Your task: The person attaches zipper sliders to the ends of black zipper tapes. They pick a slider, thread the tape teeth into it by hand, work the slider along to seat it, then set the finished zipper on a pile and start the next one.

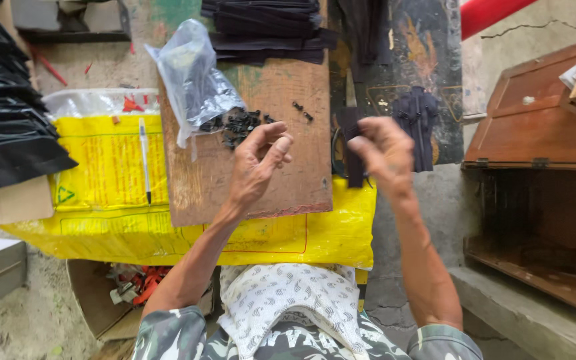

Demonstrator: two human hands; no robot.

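Note:
My right hand [385, 153] pinches a narrow black strip [353, 150] that hangs down from my fingers over the edge of the wooden board [281, 100]. Over that board my left hand [261, 163] is raised, thumb and fingers curled together; whether a small part sits between them I cannot tell. Just beyond it lies a heap of small black parts [238, 123] spilling from a clear plastic bag [191, 77]. A few stray black parts [303, 111] lie further right on the board.
A yellow sack [111, 173] with a pen [145, 157] on it lies under the board. Stacks of black strips [268, 27] sit at the far edge, black material [5, 113] at left, a bundle of dark strips [416, 123], scissors [337, 150], a wooden cabinet [541, 133] right.

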